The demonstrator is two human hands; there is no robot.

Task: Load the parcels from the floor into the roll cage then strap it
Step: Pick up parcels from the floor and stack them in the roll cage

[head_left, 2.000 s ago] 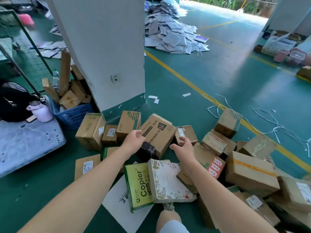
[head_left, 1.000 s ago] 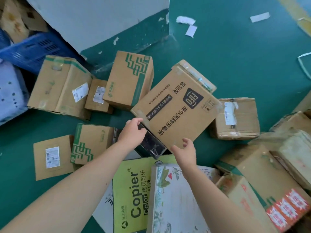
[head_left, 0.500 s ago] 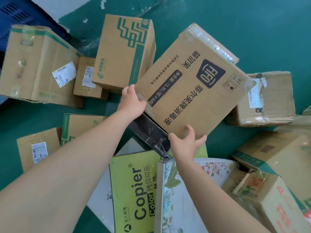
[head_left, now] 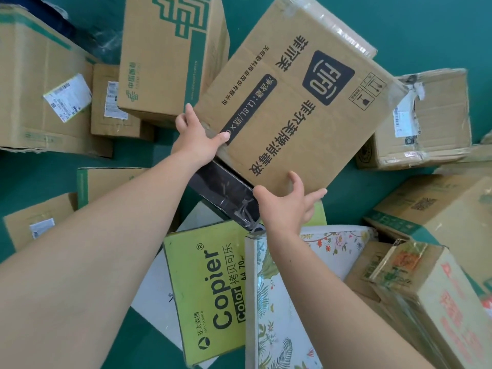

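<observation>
The large printed carton [head_left: 298,102] lies on the green floor [head_left: 426,22] among other parcels, turned at an angle, with its broad printed face towards the camera. Whether its underside is off the floor cannot be told.

Left hand [head_left: 195,137]: positioned at the near-left corner of the carton. The thumb lies on the printed face and the fingers wrap round the corner edge, gripping the carton.

Right hand [head_left: 286,206]: positioned at the near corner of the carton. The fingers [head_left: 316,194] are spread and nearly straight, and they touch the near edge without closing round it.

Neighbouring items, located from the carton:
- A black wrapped parcel [head_left: 226,193] sits against the near-left edge, between the two hands and partly beneath the carton.
- A green copier-paper box [head_left: 210,288] and a floral box [head_left: 300,288] lie side by side on the near side.
- A green-striped carton [head_left: 170,54] stands just beside the far-left edge.
- A small labelled carton [head_left: 111,102] and a large carton [head_left: 40,83] lie further left.
- A taped, crumpled carton [head_left: 436,115] lies to the right, close to the right corner.
</observation>
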